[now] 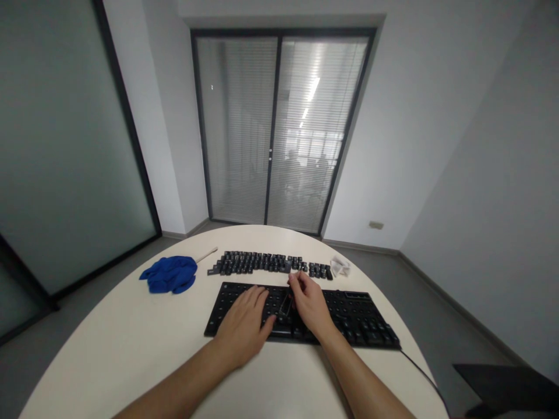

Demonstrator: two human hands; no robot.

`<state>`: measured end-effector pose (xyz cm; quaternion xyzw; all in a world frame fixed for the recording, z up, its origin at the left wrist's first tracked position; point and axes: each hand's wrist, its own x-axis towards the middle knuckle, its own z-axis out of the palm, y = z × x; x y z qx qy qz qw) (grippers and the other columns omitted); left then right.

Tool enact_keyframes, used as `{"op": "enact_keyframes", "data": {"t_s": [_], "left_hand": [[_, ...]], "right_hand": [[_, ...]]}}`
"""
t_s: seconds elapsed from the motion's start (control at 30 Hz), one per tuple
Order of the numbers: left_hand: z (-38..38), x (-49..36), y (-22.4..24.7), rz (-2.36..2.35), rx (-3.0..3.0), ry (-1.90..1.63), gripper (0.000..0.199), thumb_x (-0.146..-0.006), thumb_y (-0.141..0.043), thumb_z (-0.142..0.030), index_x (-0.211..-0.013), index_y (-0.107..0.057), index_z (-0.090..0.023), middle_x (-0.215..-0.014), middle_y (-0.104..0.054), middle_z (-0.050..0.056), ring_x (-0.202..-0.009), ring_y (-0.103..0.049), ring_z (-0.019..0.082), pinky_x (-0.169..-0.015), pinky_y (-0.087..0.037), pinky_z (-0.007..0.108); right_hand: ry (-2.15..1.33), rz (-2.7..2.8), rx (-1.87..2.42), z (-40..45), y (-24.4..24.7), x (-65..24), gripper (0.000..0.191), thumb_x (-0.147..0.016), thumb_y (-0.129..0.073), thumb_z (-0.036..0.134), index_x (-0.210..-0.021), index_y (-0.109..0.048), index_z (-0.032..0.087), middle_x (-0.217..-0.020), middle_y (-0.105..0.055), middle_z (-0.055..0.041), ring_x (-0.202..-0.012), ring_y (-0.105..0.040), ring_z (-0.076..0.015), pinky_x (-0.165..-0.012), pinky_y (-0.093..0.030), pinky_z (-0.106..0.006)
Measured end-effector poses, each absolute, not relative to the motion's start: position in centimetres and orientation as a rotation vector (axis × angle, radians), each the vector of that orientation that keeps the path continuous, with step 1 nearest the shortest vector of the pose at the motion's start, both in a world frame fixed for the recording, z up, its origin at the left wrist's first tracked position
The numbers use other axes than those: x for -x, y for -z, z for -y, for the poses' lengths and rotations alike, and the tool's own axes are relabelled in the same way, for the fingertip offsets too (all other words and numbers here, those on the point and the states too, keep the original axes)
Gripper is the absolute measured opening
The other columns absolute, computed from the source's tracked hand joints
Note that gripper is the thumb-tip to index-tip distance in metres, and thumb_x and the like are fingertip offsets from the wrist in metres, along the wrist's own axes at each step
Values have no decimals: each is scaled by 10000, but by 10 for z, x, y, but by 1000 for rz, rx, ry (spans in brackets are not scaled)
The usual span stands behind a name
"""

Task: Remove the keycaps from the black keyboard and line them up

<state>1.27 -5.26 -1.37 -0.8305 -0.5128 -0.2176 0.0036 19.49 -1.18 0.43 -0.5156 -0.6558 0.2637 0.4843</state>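
A black keyboard (358,317) lies across the table in front of me, with keycaps gone from much of its left and middle part. My left hand (244,320) rests flat on its left side, fingers stretched out and thumb apart. Over the middle, my right hand (309,299) pinches a keycap puller (286,305), whose thin wire loop points down at the keys. Whether the loop grips a key is too small to tell. Loose black keycaps (251,263) stand in rows just behind the keyboard.
On the round cream table (131,349), a crumpled blue cloth (170,274) lies at the left beside a thin light stick (207,255). A crumpled white tissue (340,266) sits right of the keycaps. The keyboard's cable (421,368) runs over the right table edge.
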Motion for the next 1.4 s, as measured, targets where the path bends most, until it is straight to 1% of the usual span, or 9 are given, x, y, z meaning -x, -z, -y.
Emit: {"op": "enact_keyframes", "data": {"t_s": [0.2,0.37,0.6,0.73,0.97,1.23,1.4], "left_hand": [[52,-8,13,1568,2567,672,438,-940,-443,-336,-1320,-508,-129,-1397,-539,142,-1318,-472,276,-1126,-366,458],[53,-7,16,1534,2547,705,418,-944,-430,-322,-1310,-520,-141,-1388,-548,146,-1319,-471,288,-1119,-366,490],[52,-4,17,1511,2567,675,439,-931,-457,-309,-1328,-506,-129,-1393,-542,145,-1314,-474,286,-1126,-363,479],[51,-3,17,1510,2562,672,436,-927,-458,-299,-1321,-510,-121,-1397,-540,147,-1320,-470,289,-1125,-366,480],[52,-2,16,1532,2557,679,428,-922,-458,-297,-1318,-513,-143,-1399,-538,145,-1315,-475,291,-1116,-371,485],[50,-3,19,1531,2539,678,431,-921,-458,-307,-1321,-514,-154,-1394,-547,135,-1321,-468,294,-1116,-365,492],[51,-3,17,1547,2559,620,451,-933,-431,-315,-1335,-506,-125,-1408,-531,150,-1331,-458,297,-1120,-366,487]], "right_hand": [[-644,1655,1256,18,-8,-194,392,-943,-417,549,-749,-497,218,-589,-507,24,-515,-497,-150,-499,-389,-244],[-701,1777,1231,27,-16,-189,371,-953,-418,539,-794,-518,219,-544,-500,45,-483,-503,-141,-514,-392,-241],[-666,1995,1171,34,-23,-190,306,-954,-472,466,-813,-561,209,-633,-583,31,-558,-525,-130,-578,-404,-230],[-661,1982,1171,34,-25,-191,296,-956,-472,458,-830,-575,210,-629,-578,32,-566,-536,-133,-587,-408,-235],[-664,1983,1171,31,-20,-190,285,-964,-461,441,-848,-582,211,-611,-565,34,-567,-535,-134,-605,-413,-242],[-700,1988,1207,28,-19,-189,332,-975,-420,469,-821,-559,210,-607,-584,24,-561,-560,-143,-592,-417,-245],[-682,1987,1247,27,-19,-189,318,-974,-428,459,-823,-559,211,-585,-581,28,-555,-570,-146,-589,-410,-243]]}}
